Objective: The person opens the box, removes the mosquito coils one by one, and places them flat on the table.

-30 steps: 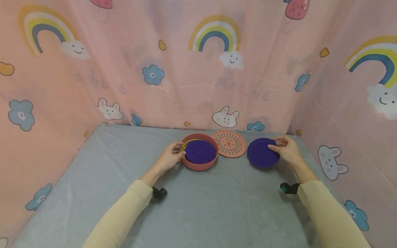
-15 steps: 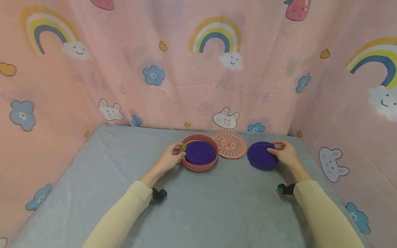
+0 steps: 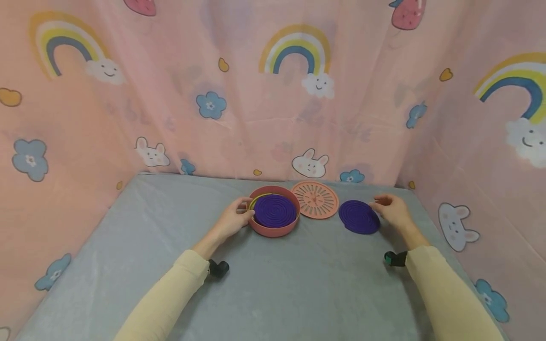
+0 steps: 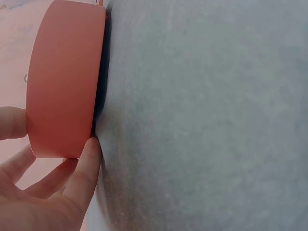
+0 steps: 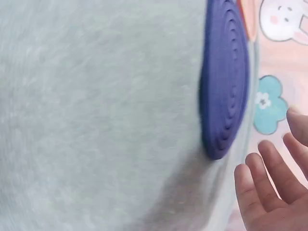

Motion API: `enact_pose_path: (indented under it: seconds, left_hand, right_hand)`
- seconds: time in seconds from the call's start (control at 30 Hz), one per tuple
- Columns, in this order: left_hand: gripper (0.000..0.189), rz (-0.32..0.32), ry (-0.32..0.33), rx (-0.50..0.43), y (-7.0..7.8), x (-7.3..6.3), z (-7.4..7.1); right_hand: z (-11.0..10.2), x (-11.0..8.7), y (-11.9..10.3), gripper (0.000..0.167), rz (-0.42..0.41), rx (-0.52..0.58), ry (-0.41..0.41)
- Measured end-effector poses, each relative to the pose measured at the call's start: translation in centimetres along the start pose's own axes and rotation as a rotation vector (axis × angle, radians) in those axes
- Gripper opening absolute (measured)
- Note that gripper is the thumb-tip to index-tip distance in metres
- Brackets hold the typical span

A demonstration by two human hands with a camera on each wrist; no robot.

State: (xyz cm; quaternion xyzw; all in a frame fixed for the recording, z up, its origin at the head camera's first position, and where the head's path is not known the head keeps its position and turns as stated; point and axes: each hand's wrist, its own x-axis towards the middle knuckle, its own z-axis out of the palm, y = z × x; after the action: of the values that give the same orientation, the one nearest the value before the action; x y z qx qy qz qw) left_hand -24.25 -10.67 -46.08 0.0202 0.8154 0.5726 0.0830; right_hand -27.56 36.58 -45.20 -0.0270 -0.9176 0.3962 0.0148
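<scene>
My left hand (image 3: 232, 219) holds the left side of a round reddish-pink mosquito coil box (image 3: 273, 232); in the left wrist view its fingers (image 4: 86, 166) lie against the box wall (image 4: 65, 79). Inside the box lies a purple mosquito coil (image 3: 275, 211), and a yellow rim shows at its left. A second purple mosquito coil (image 3: 359, 217) lies flat on the grey cloth. Just right of it is my right hand (image 3: 393, 212), apart from the coil and holding nothing. The right wrist view shows its fingers (image 5: 276, 171) spread and relaxed beside that coil (image 5: 226, 82).
A slotted orange-pink lid (image 3: 315, 200) lies between the box and the loose coil. Grey cloth (image 3: 290, 289) covers the table. A pink printed curtain (image 3: 239, 137) stands behind and at both sides.
The right hand has lowered the second mosquito coil onto the cloth and let go of it. The left hand keeps its hold on the box.
</scene>
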Motion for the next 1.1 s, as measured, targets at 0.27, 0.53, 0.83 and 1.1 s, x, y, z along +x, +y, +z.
enact_pose_path:
  seconds: [0.27, 0.53, 0.83, 1.1]
  left_hand:
    - [0.044, 0.002, -0.001, 0.01, 0.2, 0.0, -0.1]
    - [0.045, 0.017, 0.0, 0.02, 0.0, -0.1, 0.0]
    - [0.045, 0.019, 0.011, 0.02, 0.2, -0.1, -0.3]
    - [0.043, 0.049, 0.0, -0.013, 0.1, -0.2, -0.1]
  right_hand:
    - [-0.6, -0.9, -2.2, 0.053, -0.017, -0.008, -0.018]
    - [-0.1, -2.1, -5.0, 0.051, -0.088, 0.032, -0.013]
    - [2.1, -1.9, -7.6, 0.048, -0.109, 0.066, -0.042]
    - [4.0, -2.2, -10.1, 0.046, -0.152, 0.131, -0.115]
